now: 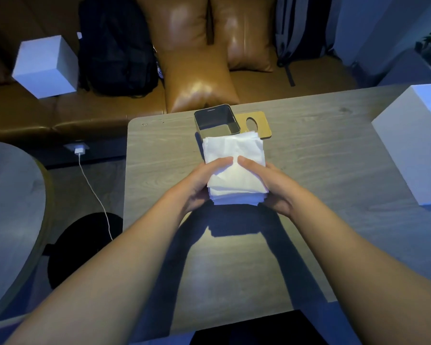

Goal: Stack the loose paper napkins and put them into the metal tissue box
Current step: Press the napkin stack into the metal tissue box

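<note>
A: Head view, status?
B: Napkin stack (235, 168) was held above the wooden table (321, 150), clamped from both sides. Left hand (201, 183) gripped its left edge, right hand (271, 185) its right edge, both thumbs pressed on top.
A: Box?
B: Metal tissue box (216, 120) stood open at the table's far edge, just beyond the stack; stack's far edge overlapped its near wall in view. Wooden lid (255, 124) with oval slot lay flat, touching the box's right side.
</note>
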